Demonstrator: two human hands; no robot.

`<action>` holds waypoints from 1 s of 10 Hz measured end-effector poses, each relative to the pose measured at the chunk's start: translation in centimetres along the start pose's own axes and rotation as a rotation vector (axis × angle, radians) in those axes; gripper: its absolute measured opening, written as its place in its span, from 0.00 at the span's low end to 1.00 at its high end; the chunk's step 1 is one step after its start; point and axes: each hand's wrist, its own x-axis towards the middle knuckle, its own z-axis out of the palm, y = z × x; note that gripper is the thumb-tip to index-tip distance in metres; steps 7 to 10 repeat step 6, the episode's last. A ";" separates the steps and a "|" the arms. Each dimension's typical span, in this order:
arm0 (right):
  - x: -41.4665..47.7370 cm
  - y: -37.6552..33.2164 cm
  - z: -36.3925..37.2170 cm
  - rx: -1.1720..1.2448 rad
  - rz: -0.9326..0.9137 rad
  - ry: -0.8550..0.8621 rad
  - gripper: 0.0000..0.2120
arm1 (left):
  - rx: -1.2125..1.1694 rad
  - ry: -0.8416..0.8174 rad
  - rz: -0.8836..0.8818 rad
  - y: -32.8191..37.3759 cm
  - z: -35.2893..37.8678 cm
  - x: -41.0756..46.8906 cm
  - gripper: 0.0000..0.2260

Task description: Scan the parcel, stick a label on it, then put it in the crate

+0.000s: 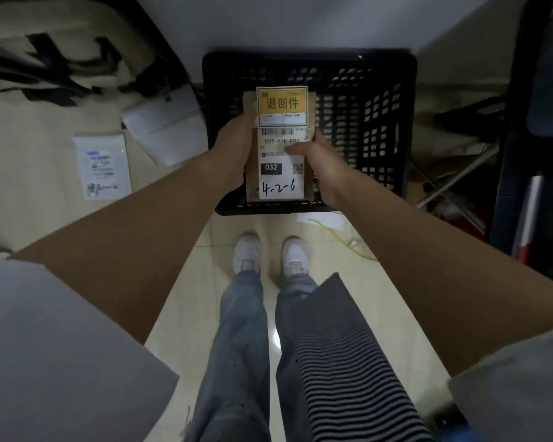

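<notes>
The black lattice crate (364, 100) sits on the pale tiled floor (186, 301), open and facing up. Above its near-left part a brown cardboard parcel (251, 173) is held between both hands, its long axis running away from the person toward the crate's far wall. The left hand (235, 145) clasps the parcel's left edge; the right hand (316, 161) clasps the right edge, thumb lying across the white shipping label (280, 178). That label's handwritten "4-2-6" is at the near end. A yellow label (282, 105) covers the parcel's far end, its print upright to the wearer. Left of the crate, two white mailers (104, 167) lie on a beige surface.
</notes>
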 end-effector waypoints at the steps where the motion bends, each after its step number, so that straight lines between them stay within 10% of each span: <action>1: 0.9 0.1 -0.4 -0.003 -0.007 0.024 0.22 | 0.032 -0.049 0.011 0.0 0.1 0.4 0.13; 5: -1.1 -0.8 -1.1 -0.087 0.069 -0.012 0.03 | 0.062 -0.021 -0.044 0.7 1.5 -1.9 0.11; 10: -2.2 -1.3 -1.2 -0.078 0.069 0.002 0.06 | 0.076 0.029 -0.002 1.5 1.3 -3.5 0.10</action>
